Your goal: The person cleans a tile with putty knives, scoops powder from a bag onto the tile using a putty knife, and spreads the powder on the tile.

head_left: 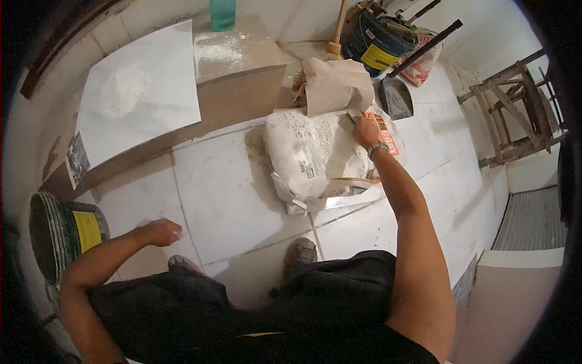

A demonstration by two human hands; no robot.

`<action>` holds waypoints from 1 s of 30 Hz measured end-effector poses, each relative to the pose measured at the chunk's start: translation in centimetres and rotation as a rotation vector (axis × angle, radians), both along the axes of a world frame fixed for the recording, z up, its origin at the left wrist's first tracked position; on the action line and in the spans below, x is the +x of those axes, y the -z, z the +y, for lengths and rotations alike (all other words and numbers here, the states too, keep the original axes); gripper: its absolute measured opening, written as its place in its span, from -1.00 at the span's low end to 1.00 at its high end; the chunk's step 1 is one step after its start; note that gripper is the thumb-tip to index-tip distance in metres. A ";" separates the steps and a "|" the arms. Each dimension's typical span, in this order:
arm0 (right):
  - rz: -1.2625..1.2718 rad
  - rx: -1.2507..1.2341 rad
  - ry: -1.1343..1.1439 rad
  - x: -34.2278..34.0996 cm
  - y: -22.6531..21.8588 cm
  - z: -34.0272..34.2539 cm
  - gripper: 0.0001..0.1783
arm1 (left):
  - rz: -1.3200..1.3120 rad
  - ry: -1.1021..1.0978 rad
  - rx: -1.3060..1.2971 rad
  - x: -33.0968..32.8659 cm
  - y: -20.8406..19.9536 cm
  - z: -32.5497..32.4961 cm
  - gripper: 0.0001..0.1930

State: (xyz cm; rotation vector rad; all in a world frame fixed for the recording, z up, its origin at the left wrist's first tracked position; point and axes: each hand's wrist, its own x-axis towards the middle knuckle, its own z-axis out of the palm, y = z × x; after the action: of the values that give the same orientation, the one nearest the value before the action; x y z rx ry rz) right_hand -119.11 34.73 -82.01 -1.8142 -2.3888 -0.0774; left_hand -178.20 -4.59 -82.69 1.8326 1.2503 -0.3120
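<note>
My only view comes from the head camera, worn high and looking steeply down over my own knees at the tiled floor (230, 200), with the open white powder sack (315, 158) lying fairly near, just above centre frame.

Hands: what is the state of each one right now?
Left hand: closed in a loose fist, holding nothing visible.
Right hand: closed on a tool in the powder sack.

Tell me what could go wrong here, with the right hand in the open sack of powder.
The right hand digs into the open sack, which lies tilted on the floor tiles, so powder may spill. Dust could rise toward the face. The shoes stand close and might slip on spilled powder.
</note>
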 end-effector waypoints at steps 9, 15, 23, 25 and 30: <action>0.040 -0.062 -0.065 6.6 -4.2 -2.8 -0.77 | 0.089 0.023 0.028 0.0 -0.2 4.8 -0.78; 0.001 -0.283 0.137 3.2 -1.8 -5.3 -0.74 | 0.102 -0.033 0.052 0.0 -0.4 4.1 -0.75; 0.343 -0.380 0.280 -1.8 -2.1 -2.3 -0.75 | 0.128 0.066 -0.049 0.9 -1.3 3.7 -0.73; 0.300 -0.320 -0.037 -1.1 -4.4 -2.6 -0.76 | 0.069 0.016 0.049 -0.2 -1.7 3.0 -0.74; 0.362 -0.219 -0.399 9.9 -3.5 -1.5 -0.92 | 0.031 -0.055 0.052 -0.1 -0.3 4.2 -0.76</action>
State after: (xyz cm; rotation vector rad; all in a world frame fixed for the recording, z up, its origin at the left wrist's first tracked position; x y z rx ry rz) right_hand -109.19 33.19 -78.48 -1.2466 -2.5000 0.5247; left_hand -178.34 -0.40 -82.35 1.8398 1.3389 -0.2808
